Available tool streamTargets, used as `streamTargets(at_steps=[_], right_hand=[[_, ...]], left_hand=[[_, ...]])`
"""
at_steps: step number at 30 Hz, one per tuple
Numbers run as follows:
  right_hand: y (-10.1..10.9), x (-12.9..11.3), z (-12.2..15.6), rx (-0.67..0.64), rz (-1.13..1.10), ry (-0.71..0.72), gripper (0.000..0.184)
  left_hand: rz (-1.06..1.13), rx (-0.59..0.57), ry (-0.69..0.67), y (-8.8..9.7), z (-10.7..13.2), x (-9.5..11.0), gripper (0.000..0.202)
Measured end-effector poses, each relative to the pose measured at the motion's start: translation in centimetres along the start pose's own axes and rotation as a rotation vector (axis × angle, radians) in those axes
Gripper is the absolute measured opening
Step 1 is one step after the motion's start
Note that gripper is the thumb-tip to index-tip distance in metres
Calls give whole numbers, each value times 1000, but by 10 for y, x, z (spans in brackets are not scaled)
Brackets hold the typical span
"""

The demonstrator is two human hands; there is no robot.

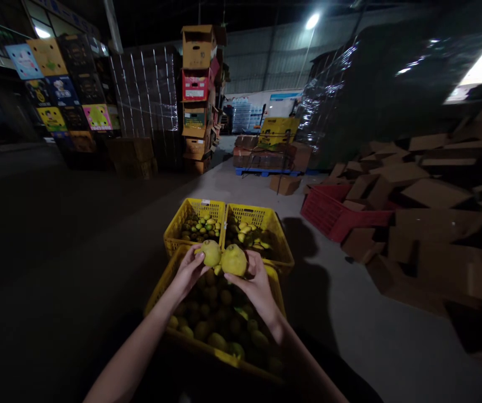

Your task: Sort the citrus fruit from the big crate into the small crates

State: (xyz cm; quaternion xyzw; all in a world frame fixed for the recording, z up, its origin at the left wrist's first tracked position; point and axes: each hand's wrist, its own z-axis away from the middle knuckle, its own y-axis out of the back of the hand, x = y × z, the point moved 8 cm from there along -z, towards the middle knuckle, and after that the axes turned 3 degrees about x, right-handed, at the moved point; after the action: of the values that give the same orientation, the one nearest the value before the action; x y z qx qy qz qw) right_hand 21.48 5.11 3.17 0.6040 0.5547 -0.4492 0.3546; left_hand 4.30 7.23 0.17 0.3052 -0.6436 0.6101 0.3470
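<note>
My left hand (189, 270) is closed around a round, yellow-green lemon (211, 253). In my right hand (256, 277) is a second, slightly larger-looking lemon (234, 261), gripped between thumb and fingers. The two fruits are held up side by side, nearly touching. Beneath them stands a yellow plastic crate (212, 354), with many darker-looking lemons (218, 340) lying in shadow inside it. A green leaf (241, 313) shows among them.
Beyond are two more yellow crates, the left one (169, 238) holding greenish fruit and the right one (285, 246) yellower fruit. At right, flattened cartons (438, 240) heap around a red crate (327, 215). Stacked boxes (197, 84) and a blue pallet (261, 172) stand behind.
</note>
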Motion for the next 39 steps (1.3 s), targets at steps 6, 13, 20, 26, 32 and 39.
streamTargets(at_steps=[6, 13, 20, 26, 32, 39], right_hand=[[-3, 9, -1, -72, -169, -176, 59], [1, 13, 3, -66, -218, -267, 42], [-10, 27, 6, -170, -383, -404, 30], [-16, 20, 11, -235, -321, -412, 31], [-16, 25, 20, -200, -243, -459, 45], [-17, 20, 15, -198, -279, -440, 35]], left_hand=[[80, 28, 102, 3, -1, -6, 36], [35, 96, 23, 11, -5, -3, 50], [-55, 33, 97, 8, -2, -20, 56], [-149, 4, -47, 0, 7, -7, 50], [-179, 15, -70, 2, 2, -2, 46], [-168, -3, -6, 5, -4, -5, 40]])
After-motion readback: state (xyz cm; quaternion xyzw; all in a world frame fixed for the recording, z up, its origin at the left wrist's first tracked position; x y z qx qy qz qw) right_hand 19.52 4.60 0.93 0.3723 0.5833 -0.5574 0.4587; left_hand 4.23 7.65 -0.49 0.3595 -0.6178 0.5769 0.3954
